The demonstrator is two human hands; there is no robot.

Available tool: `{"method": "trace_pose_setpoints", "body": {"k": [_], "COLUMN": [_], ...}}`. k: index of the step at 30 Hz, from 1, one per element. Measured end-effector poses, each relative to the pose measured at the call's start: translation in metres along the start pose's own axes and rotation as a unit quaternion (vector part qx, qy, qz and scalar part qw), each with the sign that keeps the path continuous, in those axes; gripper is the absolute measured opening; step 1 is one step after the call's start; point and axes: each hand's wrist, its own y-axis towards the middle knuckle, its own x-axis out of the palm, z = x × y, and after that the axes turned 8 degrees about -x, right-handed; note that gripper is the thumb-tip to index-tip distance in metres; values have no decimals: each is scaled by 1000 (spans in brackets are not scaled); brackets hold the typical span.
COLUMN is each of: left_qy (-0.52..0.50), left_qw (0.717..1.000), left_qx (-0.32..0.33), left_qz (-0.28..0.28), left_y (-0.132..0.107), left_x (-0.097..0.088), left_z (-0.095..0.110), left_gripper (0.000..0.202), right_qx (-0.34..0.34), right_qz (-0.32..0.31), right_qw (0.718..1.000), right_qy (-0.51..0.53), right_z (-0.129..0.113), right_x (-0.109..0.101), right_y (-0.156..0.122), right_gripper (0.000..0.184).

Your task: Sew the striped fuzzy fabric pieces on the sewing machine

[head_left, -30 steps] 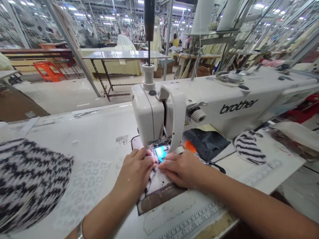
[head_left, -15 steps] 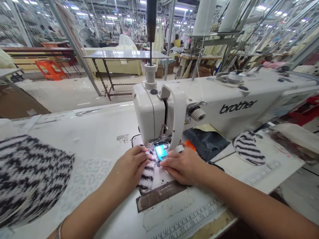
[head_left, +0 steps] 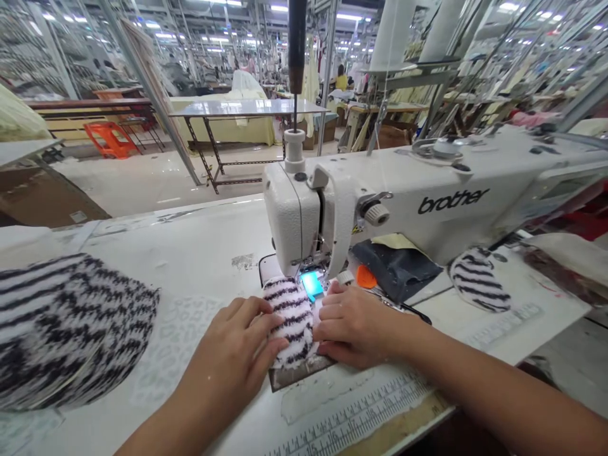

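Observation:
A fuzzy black-and-white striped fabric piece with a rounded far end lies at the needle area of the white sewing machine. My left hand is closed on the piece's left edge, thumb and fingers close together. At its right edge, the curled fingers of my right hand grip the same piece, with their tips partly hidden. A bright blue-lit part by the presser foot sits just beyond the fabric.
Striped pieces are stacked on the left of the table. Another striped piece lies right, beyond a dark cloth and an orange piece. A printed ruler strip runs along the front edge.
The striped piece now lies more fully in view, flat and turned beside the presser foot. Both hands have drawn back slightly toward me, and the left hand's fingers have moved off the needle area.

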Motion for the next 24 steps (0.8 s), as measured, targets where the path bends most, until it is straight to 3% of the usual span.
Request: {"method": "trace_pose_setpoints", "body": {"k": [6, 10, 13, 16, 24], "left_qy": [58, 57, 18, 7, -13], "left_qw": [996, 994, 992, 986, 989], "left_qx": [55, 92, 123, 160, 145], "left_qz": [-39, -25, -13, -37, -12], "left_y": [4, 16, 24, 28, 20], "left_x": [-2, -9, -4, 8, 21], "left_z": [-1, 11, 19, 18, 8], "left_gripper": [14, 16, 21, 22, 23], "right_qx": [-13, -20, -5, 9, -10], "right_qz": [-12, -37, -37, -34, -33], "right_qw": [999, 999, 999, 999, 999], "right_qy": [-35, -34, -16, 0, 7], "right_z": [-2, -4, -6, -8, -6], "right_x": [8, 5, 3, 3, 4], "right_y": [1, -1, -4, -9, -11], "right_gripper": [19, 20, 16, 15, 16]}}
